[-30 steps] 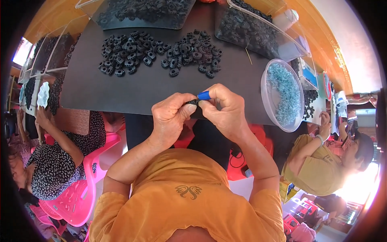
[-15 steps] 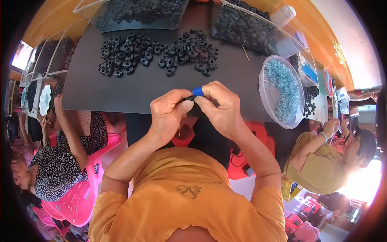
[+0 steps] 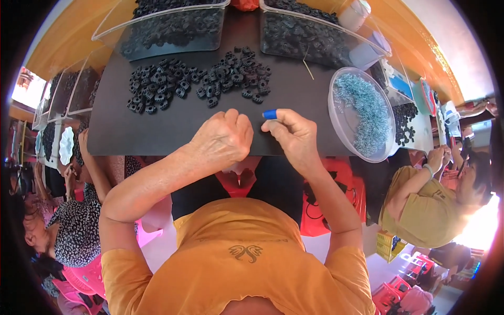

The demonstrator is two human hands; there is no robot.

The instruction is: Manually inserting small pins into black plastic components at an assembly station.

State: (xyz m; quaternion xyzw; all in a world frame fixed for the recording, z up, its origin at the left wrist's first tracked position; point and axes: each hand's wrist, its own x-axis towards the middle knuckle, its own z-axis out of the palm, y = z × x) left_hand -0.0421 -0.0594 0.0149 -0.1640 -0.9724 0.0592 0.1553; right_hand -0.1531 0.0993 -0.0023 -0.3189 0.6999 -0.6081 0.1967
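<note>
My left hand [image 3: 224, 136] is closed with its back turned up, over the near part of the dark table mat [image 3: 173, 134]. Its curled fingers hide whatever they hold. To its right, my right hand [image 3: 296, 137] has thumb and index finger bent together, blue tape [image 3: 270, 114] around the index fingertip. What lies in that pinch is too small to make out. A gap separates the two hands. Beyond them are two heaps of small black plastic pieces, a left heap [image 3: 157, 84] and a right heap [image 3: 233, 73].
Clear bins of black pieces stand at the back, one left [image 3: 173, 34] and one right [image 3: 299, 37]. A round clear tub [image 3: 336, 123] of tiny bluish coils is at right. A thin stick [image 3: 308, 70] lies near the right bin. Co-workers sit on both sides.
My hands have come apart: the left has turned its back up and closed, hiding the small dark piece seen between them. The right has shifted slightly right. The view has shifted too.
</note>
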